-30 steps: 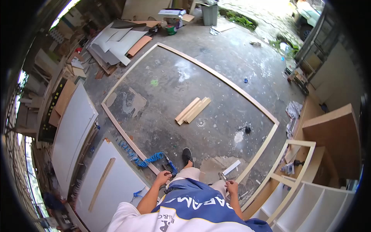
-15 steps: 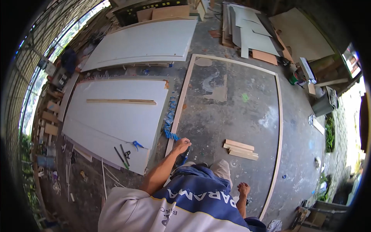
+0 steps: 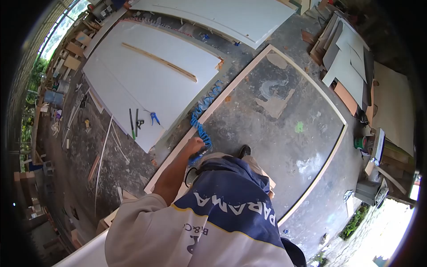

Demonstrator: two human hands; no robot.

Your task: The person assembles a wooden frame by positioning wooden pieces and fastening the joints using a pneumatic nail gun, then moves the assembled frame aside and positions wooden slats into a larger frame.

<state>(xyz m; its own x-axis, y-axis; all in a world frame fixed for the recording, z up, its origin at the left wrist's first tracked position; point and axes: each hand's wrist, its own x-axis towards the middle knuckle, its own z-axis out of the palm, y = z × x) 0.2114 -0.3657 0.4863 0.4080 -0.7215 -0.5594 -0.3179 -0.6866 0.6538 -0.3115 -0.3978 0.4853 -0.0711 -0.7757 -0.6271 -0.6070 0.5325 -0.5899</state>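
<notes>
My left hand (image 3: 195, 145) is closed at the lower end of a blue coiled air hose (image 3: 201, 107), beside the long side of a pale wooden frame (image 3: 244, 75) on the floor. Blue hose or fitting shows just below the hand; what hangs at its end is mostly hidden by my arm and shirt. My right hand is almost wholly hidden behind my shirt; a small brownish patch at the shirt's edge may be its fingers. Next to that patch peeks the end of a short wooden strip (image 3: 272, 183).
A white panel (image 3: 147, 66) lies to the left, bearing thin wood strips (image 3: 160, 62), a blue air blow gun (image 3: 154, 117) and dark tools (image 3: 136, 122). Another white panel (image 3: 222, 18) lies beyond. Stacked sheets (image 3: 351, 58) and a grey bin (image 3: 368, 191) stand at right.
My view has turned and shifted, so the frame now looks tilted. I have stepped; a dark shoe now shows inside the frame. My right hand has dropped behind my shirt, and my body covers most of the short strips.
</notes>
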